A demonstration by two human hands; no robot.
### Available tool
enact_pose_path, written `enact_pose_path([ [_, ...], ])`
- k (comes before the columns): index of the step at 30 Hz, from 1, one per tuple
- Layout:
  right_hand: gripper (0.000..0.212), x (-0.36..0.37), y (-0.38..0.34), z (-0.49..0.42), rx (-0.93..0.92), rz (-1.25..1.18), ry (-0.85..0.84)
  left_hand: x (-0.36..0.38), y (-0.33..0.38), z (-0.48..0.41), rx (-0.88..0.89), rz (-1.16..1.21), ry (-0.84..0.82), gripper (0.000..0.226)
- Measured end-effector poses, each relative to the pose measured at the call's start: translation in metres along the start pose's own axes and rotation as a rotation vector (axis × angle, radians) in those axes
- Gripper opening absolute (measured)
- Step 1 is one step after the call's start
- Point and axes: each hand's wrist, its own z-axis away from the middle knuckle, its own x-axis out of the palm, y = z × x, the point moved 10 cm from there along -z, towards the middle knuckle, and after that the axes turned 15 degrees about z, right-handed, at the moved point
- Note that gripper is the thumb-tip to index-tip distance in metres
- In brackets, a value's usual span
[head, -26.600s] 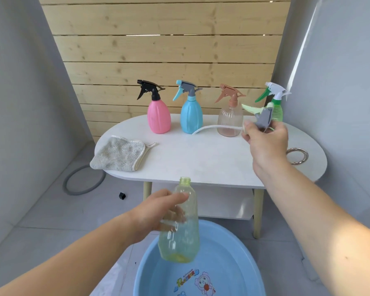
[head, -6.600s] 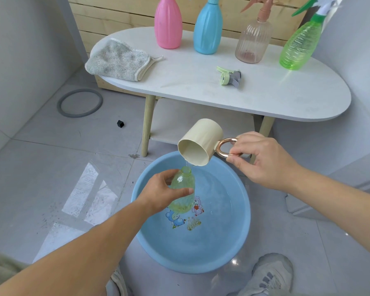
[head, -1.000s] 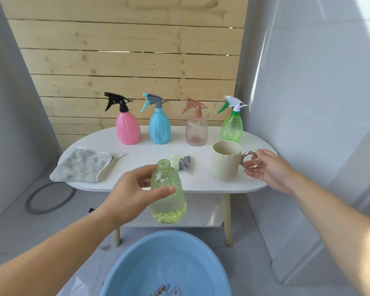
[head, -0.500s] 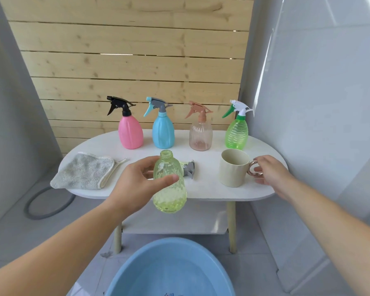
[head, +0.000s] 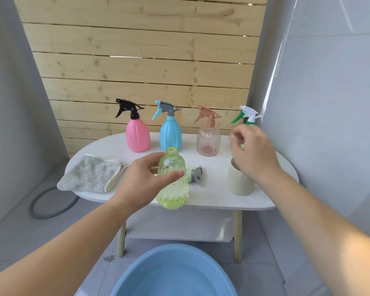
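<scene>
Below both hands, a blue basin [head: 173, 272] of water sits on the floor. Beyond them the white table [head: 214, 191] spans the view, its rounded near edge passing just behind the left hand [head: 143, 182]. That hand grips the yellow-green bottle [head: 173, 189] about its upper body, thumb in front and fingers behind. The bottle is upright with its open neck uppermost, held clear of the tabletop and above the basin's far rim. It is thin clear plastic that appears to hold some liquid. It is judged fairly light, apt to yield under a hard squeeze, and possibly wet and slippery. The ribbed upper body, where it is held, offers the surest purchase. The right hand [head: 252, 150], somewhat blurred, hovers over the cream cup [head: 238, 185] with fingers loosely curled and nothing in them. Between the hands lies the detached spray head [head: 194, 175], just right of the bottle, with bare tabletop beyond it. A grey cloth [head: 90, 177] lies left of the left hand. A row of spray bottles [head: 171, 135] stands beyond both hands, near the table's far edge.
</scene>
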Motion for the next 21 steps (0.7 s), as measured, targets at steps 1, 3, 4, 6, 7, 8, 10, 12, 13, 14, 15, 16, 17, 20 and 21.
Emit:
enact_pose_path([
  [1,0.014,0.01,-0.02,-0.001,-0.056,-0.021,-0.065,-0.002,0.0,-0.002,0.005,-0.007,0.005,0.031],
  [3,0.014,0.041,-0.05,0.002,-0.131,-0.035,-0.233,-0.005,0.0,-0.007,0.019,-0.023,0.008,0.034],
  [4,0.015,0.059,-0.057,0.006,-0.134,-0.036,-0.323,-0.006,-0.001,-0.009,0.024,-0.036,0.006,0.038],
  [6,0.02,0.105,-0.054,0.016,-0.069,-0.04,-0.486,-0.011,-0.005,-0.013,0.027,-0.053,0.015,0.038],
  [7,0.025,0.126,-0.05,0.02,-0.015,-0.039,-0.55,-0.016,-0.008,-0.017,0.028,-0.06,0.025,0.034],
  [8,0.03,0.142,-0.043,0.026,0.044,-0.035,-0.607,-0.019,-0.011,-0.019,0.026,-0.063,0.033,0.031],
  [10,0.042,0.168,-0.035,0.032,0.138,-0.02,-0.703,-0.026,-0.014,-0.022,0.023,-0.066,0.049,0.032],
  [12,0.047,0.182,-0.034,0.037,0.151,0.054,-0.78,-0.029,-0.016,-0.024,0.021,-0.075,0.052,0.03],
  [13,0.047,0.186,-0.034,0.037,0.153,0.084,-0.794,-0.03,-0.016,-0.025,0.024,-0.076,0.052,0.029],
  [14,0.044,0.187,-0.035,0.037,0.172,0.082,-0.789,-0.031,-0.016,-0.026,0.022,-0.073,0.053,0.029],
  [15,0.039,0.189,-0.035,0.036,0.196,0.053,-0.778,-0.031,-0.017,-0.027,0.017,-0.067,0.056,0.029],
  [16,0.031,0.189,-0.036,0.035,0.215,0.013,-0.766,-0.032,-0.018,-0.027,0.011,-0.064,0.059,0.028],
  [17,0.022,0.189,-0.037,0.034,0.227,-0.026,-0.753,-0.032,-0.02,-0.028,0.004,-0.063,0.062,0.028],
  [20,0.023,0.19,-0.038,0.036,0.253,-0.074,-0.751,-0.03,-0.019,-0.027,-0.008,-0.048,0.068,0.031],
  [21,0.025,0.19,-0.038,0.037,0.25,-0.059,-0.757,-0.028,-0.019,-0.027,-0.012,-0.038,0.062,0.033],
])
